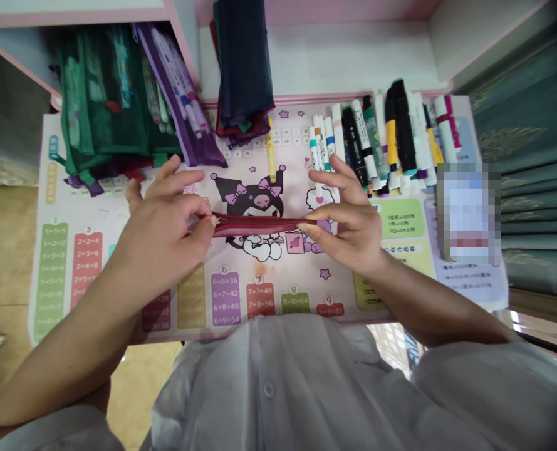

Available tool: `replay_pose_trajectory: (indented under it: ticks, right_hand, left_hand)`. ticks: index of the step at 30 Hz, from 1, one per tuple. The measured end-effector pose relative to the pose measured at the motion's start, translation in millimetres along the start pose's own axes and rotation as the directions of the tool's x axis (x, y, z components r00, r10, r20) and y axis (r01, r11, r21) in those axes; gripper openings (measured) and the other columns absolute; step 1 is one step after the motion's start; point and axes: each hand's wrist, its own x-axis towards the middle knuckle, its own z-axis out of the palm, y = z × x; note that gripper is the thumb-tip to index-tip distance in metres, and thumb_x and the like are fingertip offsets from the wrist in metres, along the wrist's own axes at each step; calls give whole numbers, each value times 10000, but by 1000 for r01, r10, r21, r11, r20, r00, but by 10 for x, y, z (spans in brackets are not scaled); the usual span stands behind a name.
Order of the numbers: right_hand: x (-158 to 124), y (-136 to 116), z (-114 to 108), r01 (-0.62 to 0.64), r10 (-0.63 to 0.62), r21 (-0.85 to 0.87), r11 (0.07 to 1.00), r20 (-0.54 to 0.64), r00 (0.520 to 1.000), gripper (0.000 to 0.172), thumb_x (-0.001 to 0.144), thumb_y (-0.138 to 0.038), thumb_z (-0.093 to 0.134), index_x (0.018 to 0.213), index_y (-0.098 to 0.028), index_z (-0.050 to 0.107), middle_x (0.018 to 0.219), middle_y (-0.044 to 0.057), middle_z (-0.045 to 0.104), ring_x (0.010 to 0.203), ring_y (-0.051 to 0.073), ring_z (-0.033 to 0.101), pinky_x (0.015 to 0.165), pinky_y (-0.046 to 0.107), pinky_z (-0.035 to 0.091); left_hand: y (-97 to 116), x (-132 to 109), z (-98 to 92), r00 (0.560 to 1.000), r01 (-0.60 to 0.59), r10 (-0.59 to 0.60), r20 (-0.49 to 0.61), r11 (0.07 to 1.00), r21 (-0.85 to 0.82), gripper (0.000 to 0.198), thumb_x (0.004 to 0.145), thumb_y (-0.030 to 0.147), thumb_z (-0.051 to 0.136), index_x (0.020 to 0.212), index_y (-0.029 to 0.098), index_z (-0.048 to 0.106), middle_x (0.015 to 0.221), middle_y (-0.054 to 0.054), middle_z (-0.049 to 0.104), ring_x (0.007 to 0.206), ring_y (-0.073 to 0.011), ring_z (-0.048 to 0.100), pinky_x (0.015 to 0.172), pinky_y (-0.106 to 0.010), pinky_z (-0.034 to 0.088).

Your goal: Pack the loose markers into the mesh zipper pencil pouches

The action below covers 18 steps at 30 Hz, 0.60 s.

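A dark red zippered pouch point(259, 224) is stretched level between my two hands, seen along its zipper edge. My left hand point(165, 225) pinches its left end between thumb and forefinger, close to where the zipper pull seems to be; the other fingers are raised. At the opposite end, my right hand point(348, 219) grips the corner with thumb and fingertips. Below the pouch is the desk mat point(297, 288), printed with a cartoon figure and times tables. A thin yellow pen point(271, 150) lies just beyond the pouch.
Green mesh pouches point(104, 113) holding pens and a purple pouch point(179, 94) lie at the back left. Folded dark mesh pouches point(244, 62) are stacked at the back middle. Several markers point(403, 128) are heaped at the back right, near a blurred phone-like object point(468, 213). A curtain point(536, 156) hangs on the right.
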Motion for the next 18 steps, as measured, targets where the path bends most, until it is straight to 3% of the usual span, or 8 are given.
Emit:
replay_pose_trajectory:
  ticks: [18]
  right_hand:
    - [8,-2,2,3,-4,-12,1000,-9,1000,69,809,-334,726,774,-290,686,1387,-61,585,1433,352,388,1170,669,338]
  left_hand:
    - [-74,8,-8,999,33,-34,-24,999,-36,248,787,386,487,659,222,623,1368,-23,593,1476,-307,297,1138,-676,112]
